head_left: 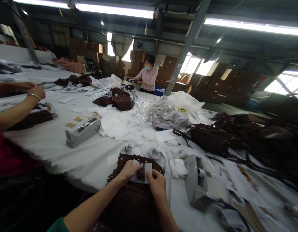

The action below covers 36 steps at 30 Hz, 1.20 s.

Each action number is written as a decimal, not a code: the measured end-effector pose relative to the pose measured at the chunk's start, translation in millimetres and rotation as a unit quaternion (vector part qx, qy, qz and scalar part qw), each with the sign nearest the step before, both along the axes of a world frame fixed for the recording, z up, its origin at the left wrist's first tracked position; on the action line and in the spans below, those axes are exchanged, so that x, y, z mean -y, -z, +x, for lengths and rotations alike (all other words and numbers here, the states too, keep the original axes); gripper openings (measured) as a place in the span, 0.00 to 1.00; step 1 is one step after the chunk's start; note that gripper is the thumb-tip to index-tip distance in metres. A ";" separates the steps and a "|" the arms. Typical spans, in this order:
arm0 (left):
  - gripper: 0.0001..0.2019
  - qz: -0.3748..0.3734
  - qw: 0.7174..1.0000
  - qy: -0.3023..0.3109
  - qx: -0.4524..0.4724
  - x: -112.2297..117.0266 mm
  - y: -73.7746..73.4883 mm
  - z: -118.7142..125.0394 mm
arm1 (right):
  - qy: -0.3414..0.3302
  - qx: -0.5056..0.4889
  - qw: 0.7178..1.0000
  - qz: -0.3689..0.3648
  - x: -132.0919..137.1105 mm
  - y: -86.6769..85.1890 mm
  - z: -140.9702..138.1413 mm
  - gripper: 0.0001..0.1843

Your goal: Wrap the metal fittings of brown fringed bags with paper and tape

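Observation:
A dark brown bag (136,199) with gold eyelets and a drawn cord lies in front of me at the table edge. Across its cord knot sits a small white sheet (148,169), which looks like paper or thin foam. My left hand (127,170) pinches the sheet's left side, and my right hand (157,183) pinches its right side. The brown cord ends show between the two sides of the sheet. Just beyond the bag are a wrapped metal fitting (127,148) and a pale coiled strip (154,153).
Grey tape dispensers stand left (83,131) and right (196,183). A plastic bag of paper pieces (169,112) lies ahead; brown bags (209,138) are heaped at right. A co-worker's hands (36,91) are at left; another person (149,75) stands across the table.

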<state>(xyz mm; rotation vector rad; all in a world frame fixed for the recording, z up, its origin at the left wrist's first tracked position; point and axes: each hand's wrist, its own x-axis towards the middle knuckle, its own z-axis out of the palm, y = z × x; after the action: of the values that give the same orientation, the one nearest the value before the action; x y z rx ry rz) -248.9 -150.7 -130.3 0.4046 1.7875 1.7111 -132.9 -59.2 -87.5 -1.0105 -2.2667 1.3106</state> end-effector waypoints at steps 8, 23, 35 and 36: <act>0.03 -0.056 0.994 -0.068 -0.066 -9.8 -2.6 -4.6 | -0.023 0.056 0.951 0.303 22.6 -0.1 -26.4 0.12; 0.11 0.012 0.998 -0.052 -0.015 4.6 -15.2 5.9 | -0.005 -0.090 0.991 -0.103 3.1 24.8 -23.0 0.16; 0.26 0.118 0.978 0.053 0.161 29.8 -5.4 10.2 | -0.013 -0.061 0.971 -0.232 3.9 27.3 -30.2 0.23; 0.26 0.125 0.975 0.053 0.175 29.8 -4.5 10.1 | -0.018 -0.051 0.970 -0.236 2.9 27.1 -30.1 0.24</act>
<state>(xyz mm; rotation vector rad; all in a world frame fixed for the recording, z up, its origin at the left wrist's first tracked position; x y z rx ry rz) -238.7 -180.6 -125.8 0.2759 1.2842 1.8087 -162.9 -62.2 -114.6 -1.0159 -1.9437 1.9277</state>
